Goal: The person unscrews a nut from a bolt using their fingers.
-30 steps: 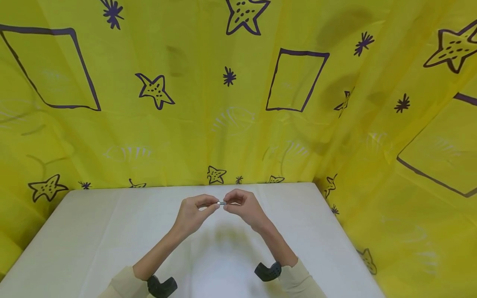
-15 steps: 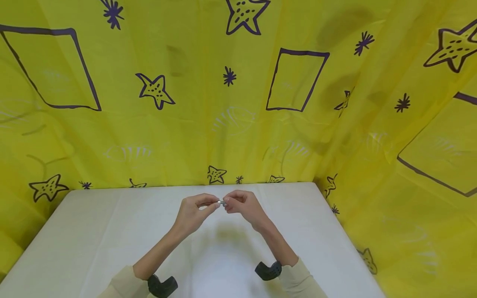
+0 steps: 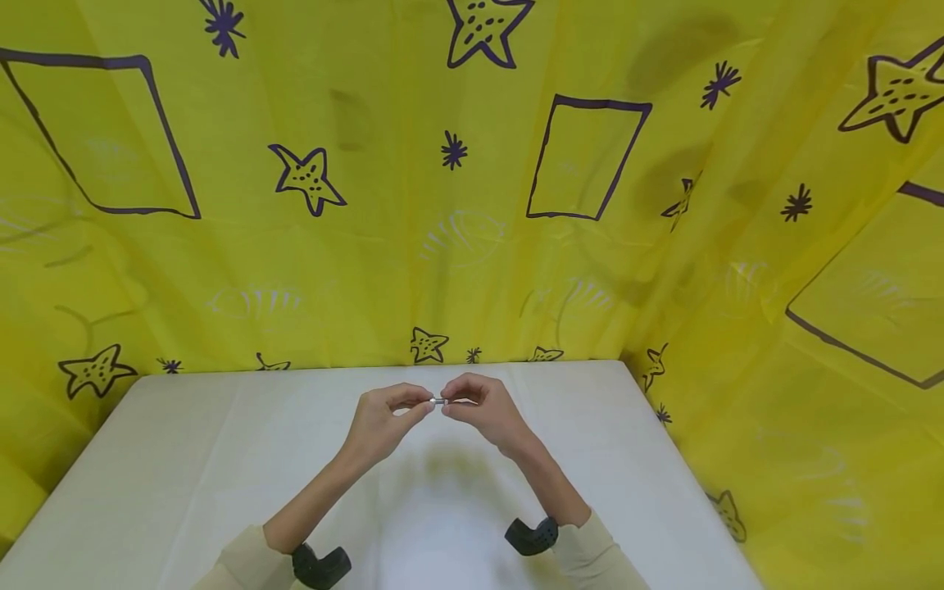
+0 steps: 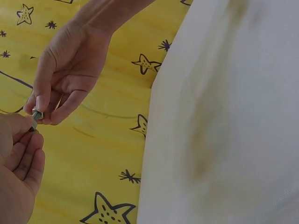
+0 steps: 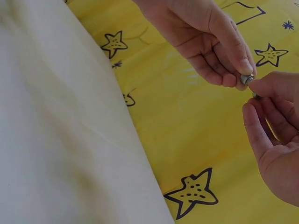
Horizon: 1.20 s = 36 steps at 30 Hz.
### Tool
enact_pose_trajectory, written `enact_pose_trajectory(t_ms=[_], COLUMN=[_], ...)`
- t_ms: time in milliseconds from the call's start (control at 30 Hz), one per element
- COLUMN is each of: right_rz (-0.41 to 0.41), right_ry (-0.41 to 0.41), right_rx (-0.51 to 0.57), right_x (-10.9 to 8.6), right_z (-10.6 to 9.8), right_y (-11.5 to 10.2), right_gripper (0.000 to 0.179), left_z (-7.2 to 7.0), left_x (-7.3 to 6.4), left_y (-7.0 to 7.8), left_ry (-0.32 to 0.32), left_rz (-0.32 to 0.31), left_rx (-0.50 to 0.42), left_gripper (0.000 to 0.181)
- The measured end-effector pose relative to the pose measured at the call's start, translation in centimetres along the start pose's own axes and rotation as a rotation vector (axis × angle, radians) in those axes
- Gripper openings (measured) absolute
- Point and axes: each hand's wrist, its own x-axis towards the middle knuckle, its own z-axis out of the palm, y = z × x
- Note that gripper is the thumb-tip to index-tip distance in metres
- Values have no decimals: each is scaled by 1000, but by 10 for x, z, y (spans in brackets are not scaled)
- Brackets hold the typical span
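Over the worktop (image 3: 221,459) toward twelve o'clock, we pinch the small metal piece (image 3: 438,401), left hand (image 3: 378,421) at nine, right hand (image 3: 492,414) at three, likely a threading step whose next move wants an aligned turn.

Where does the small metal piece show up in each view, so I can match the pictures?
Head: small metal piece below and slightly left of centre, between the left hand and right hand.
Left wrist: small metal piece near the left edge, around mid-height.
Right wrist: small metal piece towards the right, above mid-height.
Shared landmark: white table, bottom in head, right in left wrist, left in right wrist.
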Motion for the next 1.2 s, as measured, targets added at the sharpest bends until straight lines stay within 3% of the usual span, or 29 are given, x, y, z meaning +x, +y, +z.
enact_pose_trajectory(t_ms=[300,500,733,933,1200], right_rz=[93,164,79,3,50], right_ry=[55,6,27,18,35], right_rx=[14,8,-17,5,12], right_x=[0,2,-2,-2,-2], right_z=[-1,1,0,1,0], right_y=[1,4,3,3,2], right_gripper=[21,29,14,13,21], left_z=[0,0,0,1,2], left_x=[-1,0,-1,-1,-1], left_y=[-1,-1,-1,-2,-1], left_ry=[6,3,-3,7,9], left_rz=[-8,8,-8,4,-18], left_rx=[3,-10,-5,-2,-6], left_gripper=[9,9,9,9,10])
